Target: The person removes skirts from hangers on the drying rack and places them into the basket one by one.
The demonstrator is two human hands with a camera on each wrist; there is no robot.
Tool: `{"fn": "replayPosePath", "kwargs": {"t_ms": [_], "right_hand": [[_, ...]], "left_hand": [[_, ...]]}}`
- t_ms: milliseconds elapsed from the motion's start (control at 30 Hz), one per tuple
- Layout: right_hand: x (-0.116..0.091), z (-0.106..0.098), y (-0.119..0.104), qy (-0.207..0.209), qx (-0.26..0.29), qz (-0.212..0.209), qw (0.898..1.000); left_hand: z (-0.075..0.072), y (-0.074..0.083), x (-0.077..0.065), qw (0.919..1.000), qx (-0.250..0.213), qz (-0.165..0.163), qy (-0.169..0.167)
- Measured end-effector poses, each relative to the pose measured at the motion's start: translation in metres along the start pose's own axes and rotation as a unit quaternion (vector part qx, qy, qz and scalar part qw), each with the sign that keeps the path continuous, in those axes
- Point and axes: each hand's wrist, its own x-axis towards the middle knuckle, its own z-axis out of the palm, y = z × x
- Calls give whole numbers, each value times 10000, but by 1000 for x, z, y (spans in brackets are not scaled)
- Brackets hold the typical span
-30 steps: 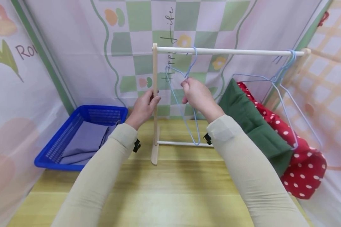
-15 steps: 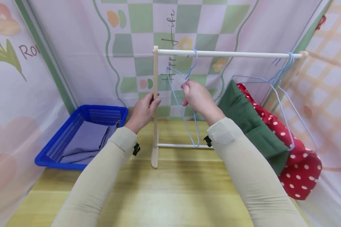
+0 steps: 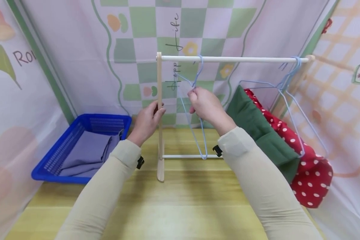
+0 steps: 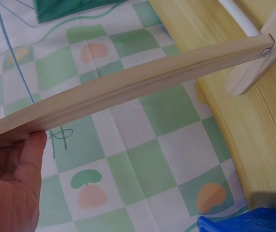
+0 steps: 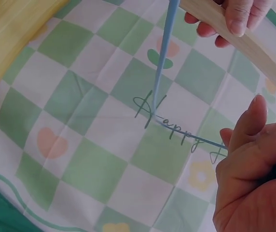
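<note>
My left hand [image 3: 148, 120] grips the pale wooden upright [image 3: 160, 80] of a small clothes rack, thumb in front and fingers behind. In the right wrist view, those fingers [image 5: 238, 24] wrap the wood. My right hand [image 3: 207, 105] pinches a light blue clothes hanger [image 3: 203, 138] just under its hook. That hook hangs over the rack's white top rail [image 3: 243, 59], near the left end. No garment is on this hanger. In the left wrist view, the upright [image 4: 128, 92] runs across to its foot on the table.
More blue hangers [image 3: 294, 68] hang bunched at the rail's right end, with a green cloth [image 3: 258, 133] and a red polka-dot cloth [image 3: 313, 181]. A blue basket [image 3: 108, 116] at left holds folded grey-purple cloth [image 3: 87, 150]. A white lower bar [image 3: 180, 156] crosses above the wooden table [image 3: 180, 213].
The head view has shifted slightly, so the scene sits a little lower and further left. Both hands keep their holds on the upright and the hanger.
</note>
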Motion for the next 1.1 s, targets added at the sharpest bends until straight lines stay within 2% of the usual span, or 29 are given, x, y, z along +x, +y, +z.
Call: {"fn": "replayPosePath", "kwargs": {"t_ms": [133, 400, 533, 667, 833, 1000, 1100], "right_hand": [[-4, -3, 1, 37, 193, 81, 9998], [-9, -7, -4, 77, 941, 155, 9954], [-13, -11, -3, 66, 997, 240, 9947], [-18, -20, 2, 248, 546, 183, 9980], [-28, -37, 17, 734, -139, 162, 9971], [-42, -57, 41, 1366, -883, 319, 9862], [-52, -70, 58, 1729, -1322, 557, 9744]], "left_hand": [[2, -1, -2, 10000, -8, 61, 34], [0, -3, -6, 9999, 10, -6, 151], [-1, -5, -7, 9998, 75, 9, 188], [1, -6, -5, 9997, 97, 41, 202], [5, -5, -3, 9998, 58, 68, 187], [7, -3, -3, 9997, 55, 129, 196], [7, -2, -3, 9996, 55, 188, 217]]}}
